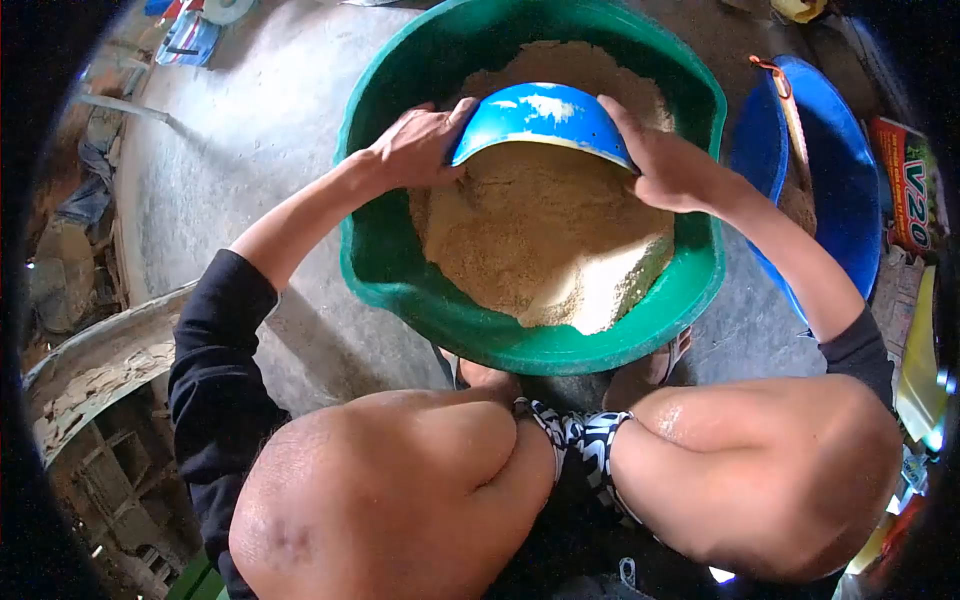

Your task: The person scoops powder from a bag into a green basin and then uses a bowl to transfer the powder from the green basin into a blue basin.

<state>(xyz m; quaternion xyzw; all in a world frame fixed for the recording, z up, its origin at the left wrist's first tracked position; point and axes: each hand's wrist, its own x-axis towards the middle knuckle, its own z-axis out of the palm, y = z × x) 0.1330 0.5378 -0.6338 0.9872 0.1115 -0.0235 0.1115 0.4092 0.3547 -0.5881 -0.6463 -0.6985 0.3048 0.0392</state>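
A blue curved container [540, 112], bowl-like with worn white patches and a pale rim, is tilted over the green tub [530, 358]. My left hand [422, 148] is closed on its left edge, the thumb along the upper side. On the opposite edge, my right hand [675, 165] grips it too, fingers partly hidden beneath. Inside the tub lies a wide heap of tan, powdery meal [510, 240], with a sunlit patch near the front right. The container's inside faces away, so its contents cannot be seen.
To the right stands a blue basin [858, 215] with an orange-tied strip inside, beside a red printed sack [905, 185]. A curved, flaking metal piece [110, 380] lies at lower left. My knees and feet are close to the tub's front.
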